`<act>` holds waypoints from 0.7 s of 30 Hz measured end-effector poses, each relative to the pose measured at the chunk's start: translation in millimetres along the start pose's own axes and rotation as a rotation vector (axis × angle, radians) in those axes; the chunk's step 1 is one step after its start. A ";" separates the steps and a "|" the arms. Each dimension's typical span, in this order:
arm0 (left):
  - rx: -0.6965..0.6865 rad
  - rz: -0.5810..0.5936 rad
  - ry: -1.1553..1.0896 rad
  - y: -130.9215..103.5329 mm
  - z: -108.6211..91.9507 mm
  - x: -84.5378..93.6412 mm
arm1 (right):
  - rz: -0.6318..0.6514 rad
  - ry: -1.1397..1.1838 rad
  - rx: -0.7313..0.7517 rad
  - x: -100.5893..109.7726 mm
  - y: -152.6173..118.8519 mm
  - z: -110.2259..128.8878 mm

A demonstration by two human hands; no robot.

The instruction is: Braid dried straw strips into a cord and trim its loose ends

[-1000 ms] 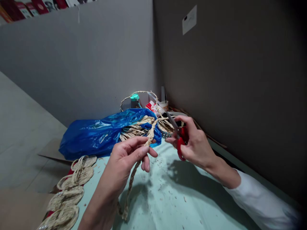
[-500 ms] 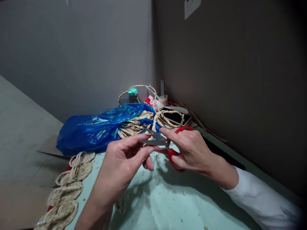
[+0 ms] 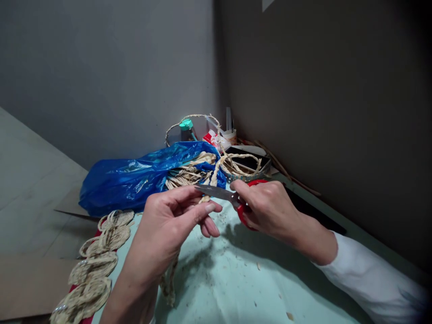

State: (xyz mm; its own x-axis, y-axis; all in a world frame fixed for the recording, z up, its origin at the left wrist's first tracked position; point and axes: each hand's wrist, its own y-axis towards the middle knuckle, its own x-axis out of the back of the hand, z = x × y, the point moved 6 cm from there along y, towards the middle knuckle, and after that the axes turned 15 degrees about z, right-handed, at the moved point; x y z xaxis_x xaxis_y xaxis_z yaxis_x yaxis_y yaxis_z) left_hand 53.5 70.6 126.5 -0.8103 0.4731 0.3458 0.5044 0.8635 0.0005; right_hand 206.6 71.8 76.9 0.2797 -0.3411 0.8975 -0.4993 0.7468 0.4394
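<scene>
My left hand [image 3: 182, 216] is closed on a pale braided straw cord [image 3: 204, 199], a short bit of which shows at the fingertips. More of the cord hangs below that wrist. Red-handled scissors [image 3: 218, 192] are gripped in my right hand [image 3: 270, 204], their blades together and pointing left, with the tips by my left index finger. Behind the blades, a length of braided cord rises and loops over the back of the table. A blue plastic bag [image 3: 121, 184] lies behind my left hand, with a bundle of straw strands [image 3: 185, 175] showing at its mouth.
Several coiled straw pieces [image 3: 96, 265] lie in a row along the table's left edge. At the back corner stand a turquoise-capped bottle [image 3: 185, 124], a cup with tools [image 3: 230, 135] and a dark flat device [image 3: 248, 159]. Straw scraps dot the pale green tabletop [image 3: 243, 279]. Walls close off the back and right.
The scissor blades, apart before, have come together, and my right fingers have closed in on the handles. My left hand stays nearly in place. The view has shifted slightly.
</scene>
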 end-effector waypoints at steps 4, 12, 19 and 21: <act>-0.043 0.021 -0.104 -0.7 4.9 0.5 | 0.022 0.256 -0.048 -3.3 2.1 -9.2; -0.037 0.012 -0.179 -3.2 12.2 6.1 | -0.010 0.775 -0.223 -1.3 6.4 -25.4; -0.018 0.004 -0.231 -3.5 12.1 7.7 | -0.057 0.529 -0.068 1.4 2.0 -11.4; -0.043 0.009 -0.261 -3.3 8.6 6.6 | -0.065 0.412 -0.014 3.3 1.0 -7.8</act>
State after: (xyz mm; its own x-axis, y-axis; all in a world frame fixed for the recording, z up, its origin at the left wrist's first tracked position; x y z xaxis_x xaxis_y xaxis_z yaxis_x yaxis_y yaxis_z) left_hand 43.9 72.3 120.8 -0.8525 0.5145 0.0926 0.5194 0.8536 0.0401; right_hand 213.4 75.8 80.1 0.6167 -0.1325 0.7760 -0.4591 0.7402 0.4912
